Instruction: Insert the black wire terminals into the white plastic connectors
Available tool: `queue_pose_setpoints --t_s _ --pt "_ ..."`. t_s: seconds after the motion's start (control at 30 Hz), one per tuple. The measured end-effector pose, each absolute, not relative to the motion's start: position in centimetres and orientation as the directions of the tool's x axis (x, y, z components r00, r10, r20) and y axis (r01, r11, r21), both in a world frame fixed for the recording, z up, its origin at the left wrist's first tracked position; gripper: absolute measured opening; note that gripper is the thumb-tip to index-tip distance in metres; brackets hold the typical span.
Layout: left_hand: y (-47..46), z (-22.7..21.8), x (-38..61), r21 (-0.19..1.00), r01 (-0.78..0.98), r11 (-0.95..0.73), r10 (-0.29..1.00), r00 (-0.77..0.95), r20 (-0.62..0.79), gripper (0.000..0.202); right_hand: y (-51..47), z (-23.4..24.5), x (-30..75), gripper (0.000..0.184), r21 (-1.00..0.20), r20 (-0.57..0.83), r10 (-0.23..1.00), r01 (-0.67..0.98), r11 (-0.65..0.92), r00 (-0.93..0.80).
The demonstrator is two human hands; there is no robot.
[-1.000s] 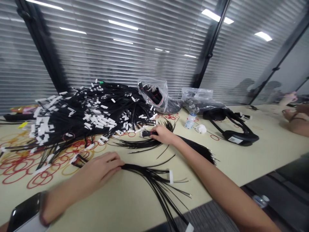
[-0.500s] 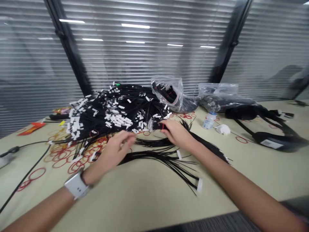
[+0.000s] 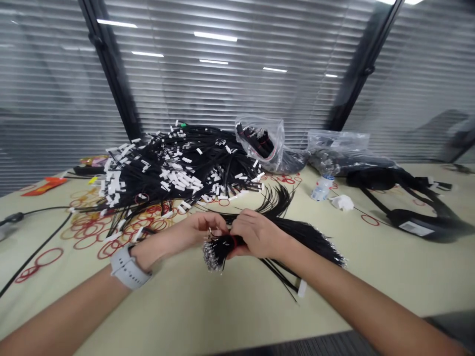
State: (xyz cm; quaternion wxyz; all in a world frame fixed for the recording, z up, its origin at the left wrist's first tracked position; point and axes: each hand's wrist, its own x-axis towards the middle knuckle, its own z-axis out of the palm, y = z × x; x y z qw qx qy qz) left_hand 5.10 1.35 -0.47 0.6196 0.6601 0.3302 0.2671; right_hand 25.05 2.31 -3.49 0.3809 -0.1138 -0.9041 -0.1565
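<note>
My right hand [image 3: 256, 232] is wrapped round a bundle of black wires [image 3: 218, 249] near its left end, where many silver tips fan out toward me. A red rubber band [image 3: 234, 241] circles the bundle just beside those fingers. My left hand [image 3: 202, 228] has its fingers closed at the top of the same end; its fingertips are partly hidden, and whether they pinch wires or the band is unclear. The loose tails of black wires [image 3: 311, 240] spread out to the right under my right forearm. A white connector [image 3: 302, 288] lies near them.
Behind my hands lies a big heap of black cables with white connectors [image 3: 181, 180]. Red and yellow rubber bands [image 3: 89, 232] are scattered at left. A clear bag of wire bundles [image 3: 276, 148], a small bottle [image 3: 322, 188], crumpled tissue [image 3: 342, 202] and a black headset [image 3: 408, 217] sit farther right.
My right hand has drawn the banded bundle from the edge of the heap toward me, its silver tips now in the open. My left hand has moved right and closed on that end.
</note>
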Motion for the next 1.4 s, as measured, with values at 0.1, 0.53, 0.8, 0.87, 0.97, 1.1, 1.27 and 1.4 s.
queue_pose_setpoints --t_s 0.1,0.53,0.8,0.87,0.97,1.1,1.27,1.4 --pt "1.4 -0.7 5.3 0.996 0.089 0.006 0.766 0.640 -0.062 0.005 2.2 -3.7 24.9 0.042 0.130 0.702 0.126 0.300 0.945 -0.701" --pt "-0.9 -0.3 6.6 0.961 0.152 -0.230 0.765 0.639 0.082 0.005 2.1 -4.0 25.4 0.056 0.116 0.722 0.150 0.332 0.936 -0.676" --pt "-0.7 -0.3 5.3 1.000 -0.003 0.006 0.607 0.795 -0.001 0.009 1.3 -2.9 25.4 0.052 0.171 0.738 0.085 0.307 0.936 -0.669" --pt "-0.8 -0.2 5.1 1.000 0.008 0.020 0.602 0.799 -0.019 0.009 1.1 -2.7 25.5 0.051 0.182 0.739 0.071 0.301 0.936 -0.670" --pt "-0.7 -0.4 5.1 0.996 -0.028 0.087 0.646 0.762 -0.035 0.010 0.9 -2.6 25.6 0.048 0.155 0.722 0.133 0.346 0.925 -0.679" --pt "-0.1 -1.2 5.7 0.981 -0.133 0.139 0.785 0.618 -0.027 0.010 1.0 -2.0 25.7 0.045 0.013 0.691 0.376 0.531 0.847 -0.617" --pt "0.9 -1.5 6.3 0.998 -0.062 -0.023 0.875 0.482 0.050 0.028 1.9 -0.5 26.8 0.037 0.055 0.722 0.466 0.714 0.698 -0.511" --pt "0.3 -1.1 6.4 0.962 0.124 -0.245 0.822 0.553 0.138 0.026 2.2 2.5 29.8 0.024 0.214 0.833 0.370 0.857 0.469 -0.411"
